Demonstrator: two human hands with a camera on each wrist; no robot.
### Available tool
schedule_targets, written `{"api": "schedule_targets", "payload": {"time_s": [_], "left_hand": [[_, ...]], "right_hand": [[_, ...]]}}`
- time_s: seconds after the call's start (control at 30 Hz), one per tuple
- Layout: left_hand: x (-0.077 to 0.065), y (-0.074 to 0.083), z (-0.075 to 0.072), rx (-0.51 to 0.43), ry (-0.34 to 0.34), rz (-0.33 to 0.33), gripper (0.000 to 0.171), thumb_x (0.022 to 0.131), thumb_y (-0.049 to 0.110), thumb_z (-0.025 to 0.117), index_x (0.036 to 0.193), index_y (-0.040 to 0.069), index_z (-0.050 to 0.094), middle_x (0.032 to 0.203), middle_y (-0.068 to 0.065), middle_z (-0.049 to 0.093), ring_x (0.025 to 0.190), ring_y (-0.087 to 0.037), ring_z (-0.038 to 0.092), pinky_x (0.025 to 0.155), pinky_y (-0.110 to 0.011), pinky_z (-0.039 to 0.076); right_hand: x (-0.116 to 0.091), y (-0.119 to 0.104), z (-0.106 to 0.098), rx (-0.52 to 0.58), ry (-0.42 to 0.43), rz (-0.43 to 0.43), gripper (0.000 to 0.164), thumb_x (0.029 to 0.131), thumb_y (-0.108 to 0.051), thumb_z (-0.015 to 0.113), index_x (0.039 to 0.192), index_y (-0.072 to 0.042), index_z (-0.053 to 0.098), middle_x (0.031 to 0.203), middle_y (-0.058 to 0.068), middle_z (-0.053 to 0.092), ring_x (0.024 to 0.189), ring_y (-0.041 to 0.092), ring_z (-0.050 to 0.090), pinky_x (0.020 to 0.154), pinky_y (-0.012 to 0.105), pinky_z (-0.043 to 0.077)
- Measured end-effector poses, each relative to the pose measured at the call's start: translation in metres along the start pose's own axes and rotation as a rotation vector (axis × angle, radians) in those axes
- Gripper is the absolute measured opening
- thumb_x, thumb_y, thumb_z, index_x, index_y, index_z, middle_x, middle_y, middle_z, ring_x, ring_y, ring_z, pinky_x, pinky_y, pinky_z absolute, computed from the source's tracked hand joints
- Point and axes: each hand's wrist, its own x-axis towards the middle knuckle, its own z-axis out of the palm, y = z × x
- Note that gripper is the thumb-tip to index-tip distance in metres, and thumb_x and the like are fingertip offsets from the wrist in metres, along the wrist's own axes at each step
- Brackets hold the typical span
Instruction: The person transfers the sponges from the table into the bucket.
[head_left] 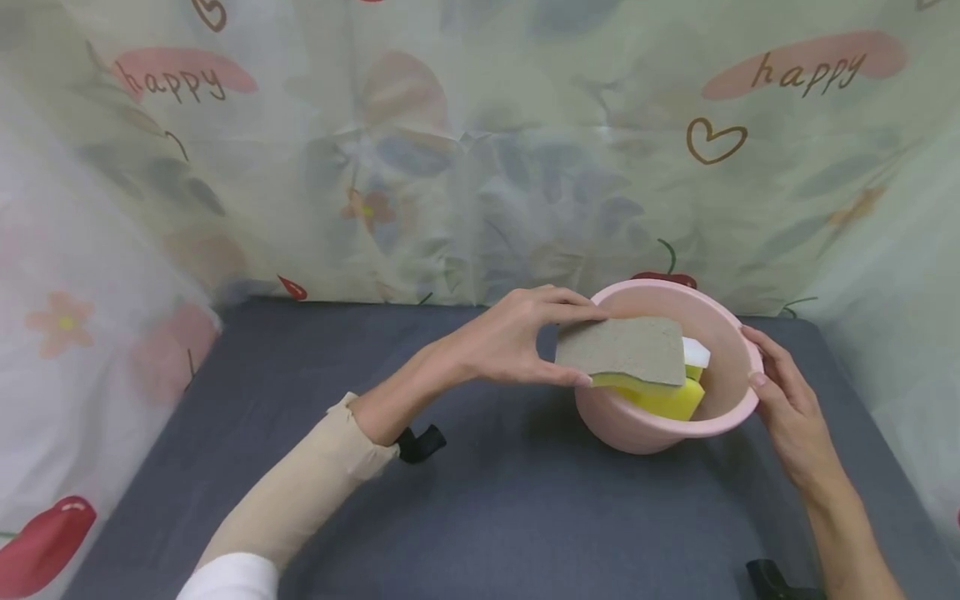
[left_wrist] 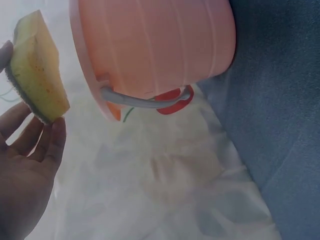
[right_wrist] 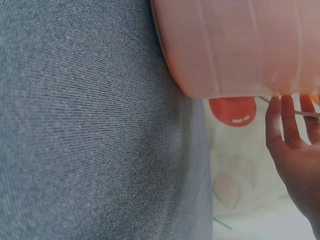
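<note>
My left hand point(head_left: 525, 337) pinches a sponge point(head_left: 626, 350) between thumb and fingers, over the mouth of a pink bucket point(head_left: 652, 429). The sponge has a grey scouring side facing up and a yellow foam side point(left_wrist: 42, 70) below. Under it, inside the bucket, show a yellow thing point(head_left: 675, 404) and a white piece point(head_left: 695, 353), both partly hidden by the sponge. At the bucket's right side, my right hand point(head_left: 791, 404) holds the rim with thumb and fingers. In the right wrist view, the fingers point(right_wrist: 289, 120) lie against the bucket's wall.
The bucket stands toward the back right of a dark grey cloth-covered table point(head_left: 480, 500). A grey handle point(left_wrist: 145, 102) hangs along its side. Patterned curtains point(head_left: 465, 183) close in the back and both sides. Black wrist mounts point(head_left: 422, 444) show by the forearms.
</note>
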Motion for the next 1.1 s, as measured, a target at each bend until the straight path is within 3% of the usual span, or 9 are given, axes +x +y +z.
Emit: {"api": "schedule_targets", "payload": {"time_s": [0.2, 0.33, 0.43, 0.5, 0.57, 0.83, 0.97, 1.1], "left_hand": [[0.017, 0.0, 0.002, 0.056, -0.059, -0.011, 0.068, 0.086, 0.048, 0.074, 0.146, 0.025, 0.052, 0.143, 0.002, 0.051, 0.127, -0.008, 0.047, 0.099, -0.025, 0.04], [0.03, -0.001, 0.005, 0.072, -0.103, -0.01, 0.07, 0.088, 0.046, 0.072, 0.149, 0.022, 0.048, 0.148, -0.002, 0.048, 0.108, -0.008, 0.055, 0.094, -0.025, 0.042], [0.04, 0.0, 0.007, 0.088, -0.124, -0.006, 0.069, 0.089, 0.045, 0.072, 0.149, 0.019, 0.048, 0.149, -0.003, 0.047, 0.108, -0.008, 0.056, 0.094, -0.021, 0.041], [0.046, -0.001, 0.008, 0.092, -0.13, 0.0, 0.069, 0.089, 0.044, 0.072, 0.148, 0.018, 0.049, 0.148, -0.004, 0.048, 0.118, -0.008, 0.055, 0.097, -0.018, 0.039], [0.053, -0.001, 0.011, 0.094, -0.129, 0.022, 0.068, 0.088, 0.044, 0.073, 0.146, 0.016, 0.052, 0.147, -0.003, 0.05, 0.133, -0.008, 0.045, 0.099, -0.016, 0.037], [0.063, -0.007, 0.023, 0.108, -0.156, 0.036, 0.07, 0.086, 0.046, 0.075, 0.145, 0.015, 0.053, 0.147, -0.004, 0.05, 0.135, -0.008, 0.044, 0.096, -0.015, 0.039], [0.067, -0.008, 0.025, 0.122, -0.159, 0.04, 0.071, 0.085, 0.046, 0.076, 0.145, 0.016, 0.053, 0.147, -0.004, 0.05, 0.118, -0.009, 0.056, 0.091, -0.015, 0.04], [0.068, -0.01, 0.028, 0.108, -0.169, 0.049, 0.071, 0.085, 0.046, 0.076, 0.144, 0.014, 0.054, 0.147, -0.005, 0.051, 0.078, -0.003, 0.062, 0.092, -0.014, 0.039]], "right_hand": [[0.0, 0.0, -0.001, 0.03, -0.005, -0.01, 0.051, 0.105, -0.003, 0.041, 0.155, -0.01, 0.034, 0.145, -0.002, 0.045, 0.118, 0.01, 0.048, 0.087, 0.01, 0.045], [0.0, 0.001, -0.001, 0.055, -0.016, -0.018, 0.051, 0.105, -0.001, 0.04, 0.155, -0.008, 0.033, 0.145, -0.001, 0.046, 0.118, 0.01, 0.048, 0.088, 0.011, 0.045], [-0.001, 0.0, -0.001, 0.034, -0.014, -0.015, 0.051, 0.105, -0.002, 0.04, 0.155, -0.009, 0.033, 0.146, -0.001, 0.045, 0.119, 0.01, 0.047, 0.089, 0.01, 0.045], [-0.001, 0.0, -0.001, 0.024, -0.009, -0.011, 0.051, 0.105, -0.003, 0.041, 0.155, -0.01, 0.033, 0.146, -0.001, 0.044, 0.12, 0.01, 0.046, 0.089, 0.01, 0.044], [-0.001, -0.001, -0.001, 0.021, -0.008, -0.008, 0.051, 0.105, -0.003, 0.041, 0.156, -0.011, 0.033, 0.147, -0.001, 0.043, 0.121, 0.01, 0.046, 0.089, 0.01, 0.044], [0.001, -0.001, 0.001, 0.069, -0.025, -0.018, 0.051, 0.105, -0.001, 0.04, 0.155, -0.009, 0.032, 0.147, 0.0, 0.044, 0.121, 0.009, 0.048, 0.088, 0.011, 0.046], [0.001, -0.001, 0.0, 0.053, -0.017, -0.015, 0.051, 0.106, -0.002, 0.04, 0.155, -0.009, 0.033, 0.147, 0.0, 0.044, 0.121, 0.009, 0.047, 0.087, 0.011, 0.046], [0.001, -0.002, 0.0, 0.042, -0.017, -0.007, 0.05, 0.106, -0.004, 0.04, 0.155, -0.01, 0.033, 0.147, 0.0, 0.044, 0.121, 0.01, 0.046, 0.087, 0.01, 0.045]]}}
